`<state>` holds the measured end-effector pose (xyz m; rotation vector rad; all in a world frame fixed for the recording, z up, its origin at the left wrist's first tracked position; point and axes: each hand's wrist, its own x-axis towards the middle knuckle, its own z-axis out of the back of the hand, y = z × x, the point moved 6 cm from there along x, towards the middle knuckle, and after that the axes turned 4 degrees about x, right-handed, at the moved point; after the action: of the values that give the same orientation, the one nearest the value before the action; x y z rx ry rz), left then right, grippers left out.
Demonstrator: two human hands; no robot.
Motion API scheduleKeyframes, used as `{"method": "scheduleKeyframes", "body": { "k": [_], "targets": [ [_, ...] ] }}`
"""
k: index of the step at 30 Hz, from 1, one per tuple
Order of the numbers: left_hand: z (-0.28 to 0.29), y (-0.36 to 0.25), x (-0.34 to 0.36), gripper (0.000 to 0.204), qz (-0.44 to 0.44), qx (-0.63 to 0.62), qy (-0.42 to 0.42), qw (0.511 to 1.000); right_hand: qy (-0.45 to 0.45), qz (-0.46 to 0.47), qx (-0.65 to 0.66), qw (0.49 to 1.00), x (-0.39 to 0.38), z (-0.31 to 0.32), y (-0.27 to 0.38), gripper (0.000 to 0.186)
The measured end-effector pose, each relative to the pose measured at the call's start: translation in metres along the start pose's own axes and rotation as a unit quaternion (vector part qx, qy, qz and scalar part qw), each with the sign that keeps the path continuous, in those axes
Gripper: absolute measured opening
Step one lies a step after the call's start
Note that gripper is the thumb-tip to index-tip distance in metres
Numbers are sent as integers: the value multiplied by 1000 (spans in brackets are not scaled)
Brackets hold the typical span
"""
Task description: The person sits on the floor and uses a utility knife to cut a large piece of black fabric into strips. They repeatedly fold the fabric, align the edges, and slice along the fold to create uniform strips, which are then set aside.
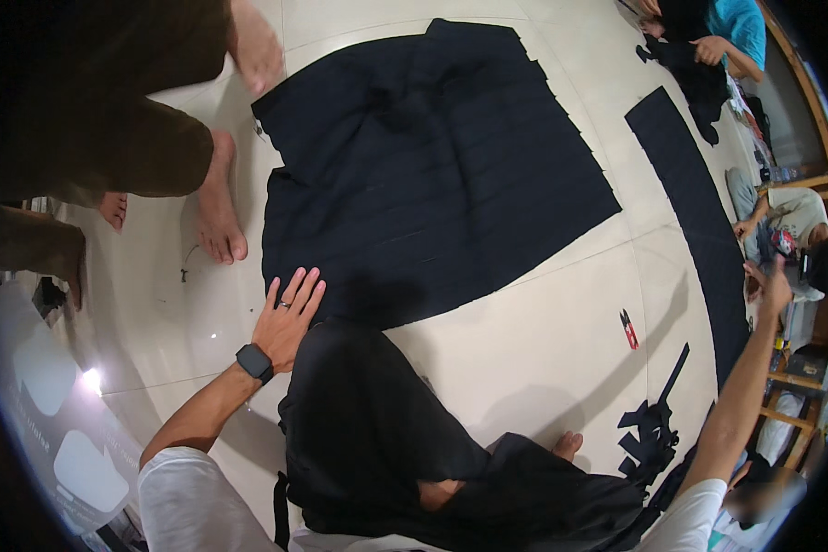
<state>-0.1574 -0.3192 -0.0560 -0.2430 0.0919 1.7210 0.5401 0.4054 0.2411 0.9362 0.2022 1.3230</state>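
My left hand [290, 317], with a ring and a dark watch [254, 363] on the wrist, lies flat with fingers apart on the near left corner of a large black cloth piece [414, 175]. The cloth is spread on the floor, slightly rumpled, its right edge notched. Out at the far right, my right hand [773, 287] is raised with thumb and a finger apart; nothing shows in it. It is nearest to a long black cloth strip [690, 193] lying on the floor. Red-handled thread snips [628, 329] lie between the cloth and the strip.
Black cloth scraps [649, 437] lie by my bare foot [569, 446]. At the upper left stands a person with a bare foot [219, 207] beside the cloth. Another person handles dark cloth [699, 78] at the upper right; a further person [796, 221] sits near wooden shelving [814, 189].
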Motion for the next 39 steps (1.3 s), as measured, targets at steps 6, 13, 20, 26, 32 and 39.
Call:
{"method": "scheduleKeyframes", "body": {
  "k": [6,13,20,26,32,39],
  "targets": [
    [29,8,-5,61,-11,-82,-12,996,19,141,55,988,20,132,40,45],
    [143,-10,10,25,95,-398,-233,882,313,58,197,927,-352,78,155,60],
    [268,-251,41,32,-112,-508,-242,819,526,-213,611,552,-529,75,205,107],
    [281,-360,50,34,-149,-476,-271,823,459,-215,651,565,-541,86,181,98],
    [256,-385,54,18,-159,-447,-298,828,433,-122,550,704,-552,81,157,52],
    [223,-397,54,10,-134,-395,-357,835,432,75,360,824,-556,92,149,32]
  ]
}}
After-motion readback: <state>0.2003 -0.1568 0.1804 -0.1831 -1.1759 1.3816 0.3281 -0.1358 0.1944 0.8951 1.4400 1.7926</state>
